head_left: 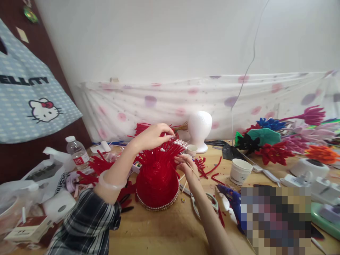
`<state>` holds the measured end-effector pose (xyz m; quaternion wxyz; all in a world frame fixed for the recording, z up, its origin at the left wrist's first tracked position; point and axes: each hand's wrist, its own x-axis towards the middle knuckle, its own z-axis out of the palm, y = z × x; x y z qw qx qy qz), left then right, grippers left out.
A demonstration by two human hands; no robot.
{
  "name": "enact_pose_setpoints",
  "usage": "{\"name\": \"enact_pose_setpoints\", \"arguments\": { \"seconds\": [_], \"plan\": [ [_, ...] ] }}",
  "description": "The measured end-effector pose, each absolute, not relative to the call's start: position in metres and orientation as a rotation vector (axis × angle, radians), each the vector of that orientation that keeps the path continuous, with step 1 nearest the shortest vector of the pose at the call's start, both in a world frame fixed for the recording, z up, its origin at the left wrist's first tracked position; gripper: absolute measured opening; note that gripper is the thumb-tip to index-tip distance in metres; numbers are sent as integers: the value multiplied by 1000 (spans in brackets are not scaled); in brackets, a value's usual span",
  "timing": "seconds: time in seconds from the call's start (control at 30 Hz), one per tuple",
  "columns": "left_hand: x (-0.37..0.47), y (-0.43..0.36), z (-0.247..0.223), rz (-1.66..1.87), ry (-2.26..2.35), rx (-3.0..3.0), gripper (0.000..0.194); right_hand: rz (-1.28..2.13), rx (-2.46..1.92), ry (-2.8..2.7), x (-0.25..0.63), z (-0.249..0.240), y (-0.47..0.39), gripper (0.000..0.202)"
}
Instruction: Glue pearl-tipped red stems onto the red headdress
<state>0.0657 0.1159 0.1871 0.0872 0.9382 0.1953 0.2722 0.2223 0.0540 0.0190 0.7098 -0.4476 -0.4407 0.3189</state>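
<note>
A red headpiece (157,184) with a pearl-beaded rim stands on the wooden table, its red stems fanning out at the top. My left hand (159,135) reaches over the fan from the left, fingertips at the white pearl beads (181,143); its fingers are bent together, and what they pinch is too small to make out. On the right side of the fan, my right hand (187,168) has its fingers closed around a thin wooden stick (191,166). The stick's tip is hard to see against the red stems.
Behind stands a white foam head (200,131). Paper cup (240,171), scissors (196,205) and a blue glue gun (231,198) lie to the right, colourful fuzzy flowers (276,148) beyond. At left are a water bottle (78,154), a paper roll (60,205) and plastic bags.
</note>
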Motion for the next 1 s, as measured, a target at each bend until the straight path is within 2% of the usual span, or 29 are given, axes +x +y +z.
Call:
{"name": "enact_pose_setpoints", "arguments": {
  "seconds": [0.1, 0.17, 0.2, 0.33, 0.47, 0.73, 0.83, 0.9, 1.0],
  "plan": [
    [47, 102, 168, 1191, 716, 2652, 20, 587, -1085, -1017, 220, 11, 39, 30],
    [35, 95, 154, 1306, 787, 2603, 14, 510, -1154, -1035, 217, 7, 27, 27],
    [31, 94, 149, 1301, 799, 2624, 16, 471, -1187, -1042, 215, 4, 22, 26],
    [35, 92, 132, 1153, 861, 2946, 33, 318, -1284, -1036, 203, -5, 12, 20],
    [51, 91, 127, 1140, 1099, 3168, 22, 199, -1314, -1071, 190, -11, 14, 25],
    [54, 104, 139, 1026, 1257, 3037, 15, -81, -1385, -1168, 188, -23, 20, 31],
    [54, 108, 149, 940, 1318, 2903, 23, -93, -1397, -1182, 191, -31, 20, 32],
    [54, 110, 157, 842, 1335, 2830, 29, -76, -1397, -1186, 192, -34, 20, 32],
    [50, 114, 165, 619, 1297, 2748, 23, -66, -1390, -1183, 193, -35, 19, 32]
  ]
}}
